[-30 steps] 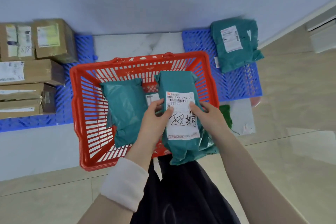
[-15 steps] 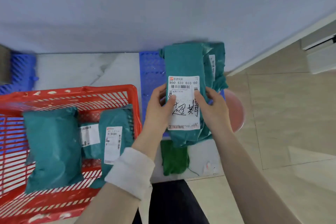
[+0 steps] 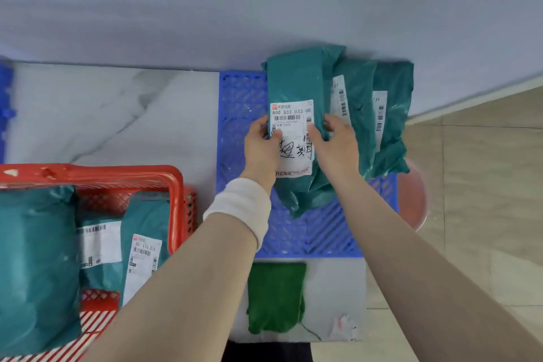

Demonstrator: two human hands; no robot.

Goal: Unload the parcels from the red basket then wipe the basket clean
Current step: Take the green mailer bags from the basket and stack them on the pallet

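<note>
Left hand (image 3: pixel 261 150), right hand (image 3: pixel 338 147) grip teal parcel (image 3: pixel 296 79) on blue pallet (image 3: pixel 241 103) — green cloth (image 3: pixel 276 297), perhaps folded, nearer.

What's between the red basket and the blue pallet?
In the head view, just a narrow strip of bare marble floor separates red basket from blue pallet; the left forearm crosses above it.
</note>
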